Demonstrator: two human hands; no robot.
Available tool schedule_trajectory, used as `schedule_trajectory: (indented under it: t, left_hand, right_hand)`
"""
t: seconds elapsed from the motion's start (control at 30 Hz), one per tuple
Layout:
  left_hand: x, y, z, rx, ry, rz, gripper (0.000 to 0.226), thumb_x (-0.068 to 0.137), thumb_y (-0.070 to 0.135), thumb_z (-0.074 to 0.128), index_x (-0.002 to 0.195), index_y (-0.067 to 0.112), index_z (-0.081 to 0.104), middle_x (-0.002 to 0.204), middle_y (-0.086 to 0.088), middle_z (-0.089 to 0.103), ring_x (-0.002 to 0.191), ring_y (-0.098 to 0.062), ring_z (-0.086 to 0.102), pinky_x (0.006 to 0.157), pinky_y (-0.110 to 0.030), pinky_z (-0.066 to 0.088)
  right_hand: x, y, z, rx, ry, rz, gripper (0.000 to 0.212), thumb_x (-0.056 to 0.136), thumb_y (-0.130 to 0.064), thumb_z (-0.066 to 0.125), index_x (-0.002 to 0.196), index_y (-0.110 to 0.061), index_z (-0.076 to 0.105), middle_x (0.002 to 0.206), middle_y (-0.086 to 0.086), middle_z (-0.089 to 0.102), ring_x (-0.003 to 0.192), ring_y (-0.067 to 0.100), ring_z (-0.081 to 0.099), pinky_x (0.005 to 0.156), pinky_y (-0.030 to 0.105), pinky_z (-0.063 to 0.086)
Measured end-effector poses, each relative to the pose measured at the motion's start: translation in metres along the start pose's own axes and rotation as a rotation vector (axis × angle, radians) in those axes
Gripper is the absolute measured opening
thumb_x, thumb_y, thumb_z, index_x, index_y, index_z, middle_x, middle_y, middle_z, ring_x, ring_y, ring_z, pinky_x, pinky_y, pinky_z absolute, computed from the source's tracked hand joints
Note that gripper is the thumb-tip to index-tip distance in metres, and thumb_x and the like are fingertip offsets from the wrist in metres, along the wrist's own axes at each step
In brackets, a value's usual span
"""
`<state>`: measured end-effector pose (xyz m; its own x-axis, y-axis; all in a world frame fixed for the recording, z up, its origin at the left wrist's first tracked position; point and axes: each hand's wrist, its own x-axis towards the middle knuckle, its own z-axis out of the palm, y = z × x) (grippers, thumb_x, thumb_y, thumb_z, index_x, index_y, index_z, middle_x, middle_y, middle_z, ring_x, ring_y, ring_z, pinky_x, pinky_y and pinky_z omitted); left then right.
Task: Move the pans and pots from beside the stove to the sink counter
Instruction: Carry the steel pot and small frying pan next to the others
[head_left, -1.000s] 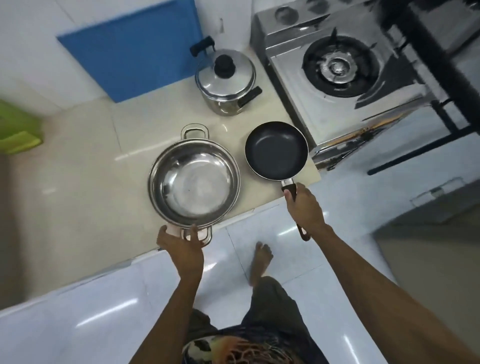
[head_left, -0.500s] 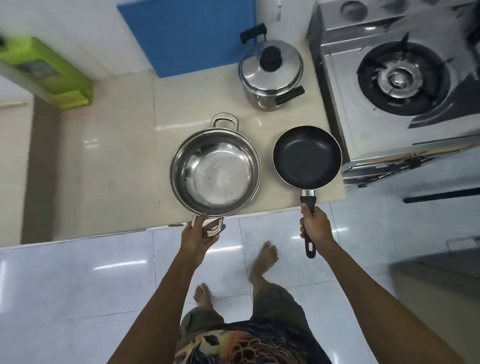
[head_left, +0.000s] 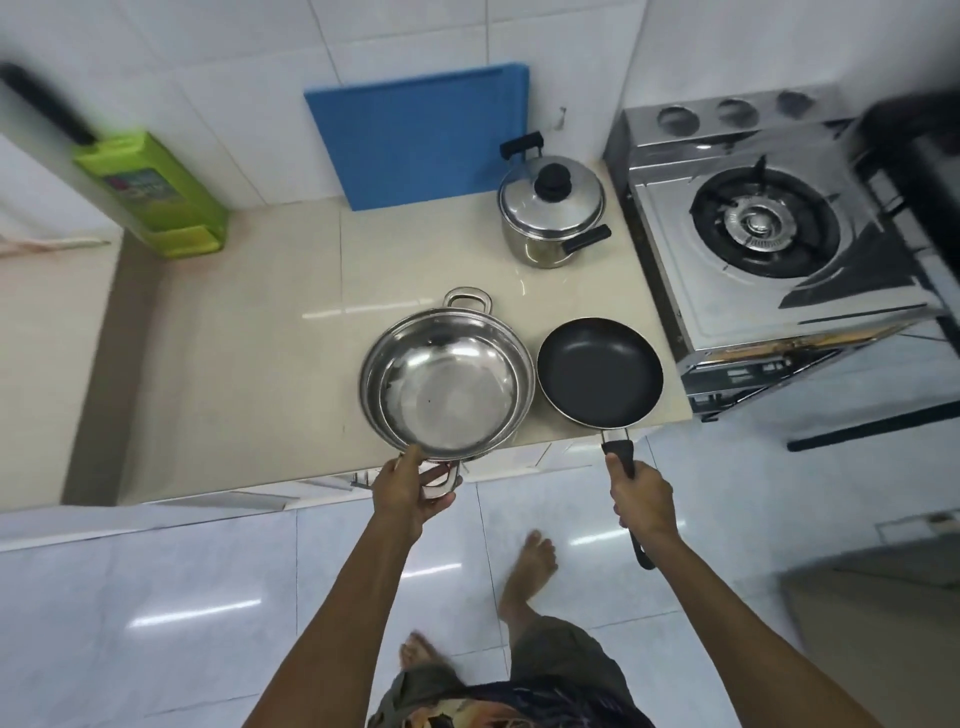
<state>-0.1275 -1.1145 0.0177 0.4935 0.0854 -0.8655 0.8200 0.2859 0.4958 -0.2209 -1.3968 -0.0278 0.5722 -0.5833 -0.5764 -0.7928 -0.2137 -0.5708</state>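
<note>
A wide steel pot (head_left: 447, 379) with two loop handles sits near the counter's front edge. My left hand (head_left: 413, 486) grips its near handle. To its right is a black frying pan (head_left: 600, 371), its handle sticking out past the counter edge. My right hand (head_left: 641, 499) is closed around that black handle. A smaller lidded steel pot (head_left: 553, 213) with black handles stands farther back, beside the stove (head_left: 779, 234).
The beige counter (head_left: 249, 353) stretches left of the pots. A blue cutting board (head_left: 421, 135) leans on the tiled wall. A green container (head_left: 156, 192) stands at the far left. My bare feet are on the glossy floor below.
The view has shifted so the counter's left part and green container show more. Both hands have tightened on their handles, and the steel pot's near side looks slightly raised.
</note>
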Motion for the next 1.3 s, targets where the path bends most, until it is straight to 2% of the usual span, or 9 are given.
schedule_trajectory:
  t: [0.1, 0.27, 0.5, 0.6, 0.83, 1.0, 1.1, 1.2, 1.3]
  left_hand:
    - [-0.004, 0.004, -0.020, -0.008, -0.038, 0.004, 0.034, 0.088, 0.023, 0.072, 0.115, 0.009, 0.058, 0.116, -0.016, 0.071, 0.093, -0.043, 0.077, 0.055, -0.031, 0.059]
    - [-0.020, 0.006, -0.082, -0.002, -0.078, 0.024, 0.022, 0.087, 0.022, 0.070, 0.103, 0.008, 0.062, 0.104, -0.015, 0.076, 0.080, -0.035, 0.080, 0.048, -0.025, 0.055]
    - [-0.066, 0.008, -0.251, -0.113, 0.009, 0.181, 0.043, 0.082, 0.032, 0.079, 0.112, 0.006, 0.064, 0.115, -0.019, 0.077, 0.088, -0.039, 0.079, 0.052, -0.029, 0.057]
    - [-0.090, 0.020, -0.323, -0.179, 0.081, 0.235, 0.055, 0.086, 0.033, 0.076, 0.129, 0.004, 0.057, 0.121, -0.021, 0.074, 0.093, -0.041, 0.078, 0.051, -0.028, 0.055]
    - [-0.131, 0.050, -0.484, -0.453, 0.294, 0.365, 0.049, 0.086, 0.030, 0.077, 0.126, 0.007, 0.060, 0.115, -0.021, 0.077, 0.107, -0.039, 0.074, 0.047, -0.027, 0.054]
    - [-0.141, 0.068, -0.605, -0.665, 0.429, 0.428, 0.042, 0.086, 0.027, 0.074, 0.120, 0.006, 0.062, 0.105, -0.019, 0.080, 0.084, -0.039, 0.079, 0.046, -0.024, 0.054]
    - [-0.139, 0.088, -0.676, -0.752, 0.500, 0.449, 0.035, 0.084, 0.023, 0.074, 0.113, 0.005, 0.063, 0.102, -0.021, 0.080, 0.082, -0.039, 0.079, 0.046, -0.023, 0.053]
    - [-0.133, 0.120, -0.750, -0.804, 0.570, 0.469, 0.027, 0.080, 0.021, 0.074, 0.101, 0.008, 0.064, 0.097, -0.021, 0.080, 0.080, -0.037, 0.080, 0.045, -0.022, 0.053]
    - [-0.128, 0.159, -0.817, -0.852, 0.634, 0.460, 0.030, 0.078, 0.021, 0.072, 0.104, 0.007, 0.064, 0.094, -0.019, 0.081, 0.081, -0.036, 0.080, 0.049, -0.023, 0.055]
  right_hand:
    - [-0.025, -0.001, 0.007, -0.012, 0.024, -0.014, 0.041, 0.100, -0.043, 0.053, 0.083, -0.007, 0.062, 0.074, 0.016, 0.068, 0.058, 0.026, 0.063, 0.043, 0.027, 0.048]
    - [-0.077, -0.011, 0.020, -0.026, 0.068, -0.074, 0.042, 0.100, -0.041, 0.053, 0.079, -0.006, 0.061, 0.073, 0.016, 0.067, 0.057, 0.027, 0.062, 0.042, 0.027, 0.046]
    - [-0.161, -0.069, 0.094, -0.036, 0.051, -0.295, 0.046, 0.101, -0.041, 0.051, 0.076, -0.004, 0.060, 0.068, 0.016, 0.067, 0.053, 0.030, 0.062, 0.048, 0.033, 0.050]
    - [-0.200, -0.111, 0.149, -0.028, -0.029, -0.385, 0.044, 0.100, -0.041, 0.051, 0.075, -0.005, 0.058, 0.063, 0.013, 0.064, 0.049, 0.028, 0.060, 0.047, 0.033, 0.050]
    - [-0.308, -0.219, 0.305, -0.112, -0.307, -0.649, 0.041, 0.100, -0.040, 0.051, 0.075, -0.009, 0.060, 0.069, 0.013, 0.068, 0.054, 0.026, 0.062, 0.045, 0.027, 0.045]
    - [-0.382, -0.284, 0.416, -0.197, -0.471, -0.816, 0.039, 0.100, -0.040, 0.052, 0.077, -0.010, 0.061, 0.074, 0.014, 0.069, 0.060, 0.029, 0.066, 0.036, 0.022, 0.042]
    - [-0.422, -0.320, 0.489, -0.248, -0.549, -0.898, 0.036, 0.100, -0.039, 0.052, 0.078, -0.012, 0.060, 0.071, 0.011, 0.066, 0.061, 0.028, 0.065, 0.034, 0.022, 0.042]
    - [-0.466, -0.360, 0.569, -0.277, -0.633, -0.969, 0.036, 0.101, -0.036, 0.053, 0.077, -0.011, 0.060, 0.059, 0.006, 0.062, 0.046, 0.020, 0.058, 0.038, 0.025, 0.042]
    - [-0.512, -0.401, 0.646, -0.301, -0.721, -0.974, 0.033, 0.102, -0.034, 0.052, 0.084, -0.009, 0.062, 0.062, 0.010, 0.064, 0.048, 0.022, 0.059, 0.041, 0.025, 0.043]
